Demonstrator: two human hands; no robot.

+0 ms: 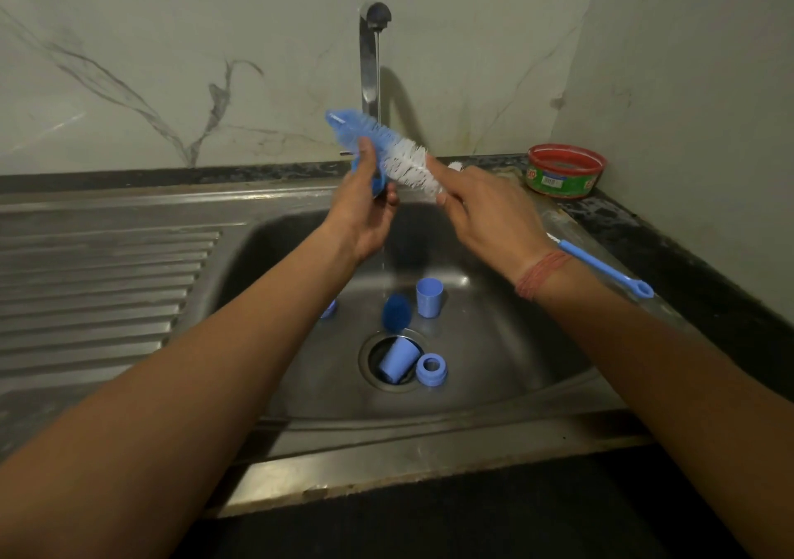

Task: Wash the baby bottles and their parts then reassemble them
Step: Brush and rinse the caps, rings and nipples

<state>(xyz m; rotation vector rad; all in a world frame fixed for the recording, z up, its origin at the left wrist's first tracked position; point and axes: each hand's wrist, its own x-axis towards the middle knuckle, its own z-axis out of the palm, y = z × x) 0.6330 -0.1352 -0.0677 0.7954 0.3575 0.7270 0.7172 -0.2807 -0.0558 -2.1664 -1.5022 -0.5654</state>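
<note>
I have the left hand curled round a clear blue bottle, tilted with its base up and away to the far left, above the sink. The bottle brush is partly inside it, white bristles showing at the mouth. My right hand holds the brush's near end, forefinger laid along it; its long blue handle sticks out past the wrist over the tabletop on the right.

To do this step well, I judge I should keep the left grip firm, since wet plastic will slip, push the bristles right to the base, twist as I go, and work beneath the tap's thin stream.

In the basin: one blue cap stands upright, another cap lies tipped in the drain, a screw ring sits at its rim, and a dark blue scrubber lies just beyond. Another blue part peeps out beside my left forearm. A red tub stands far right; its contents I cannot make out.
</note>
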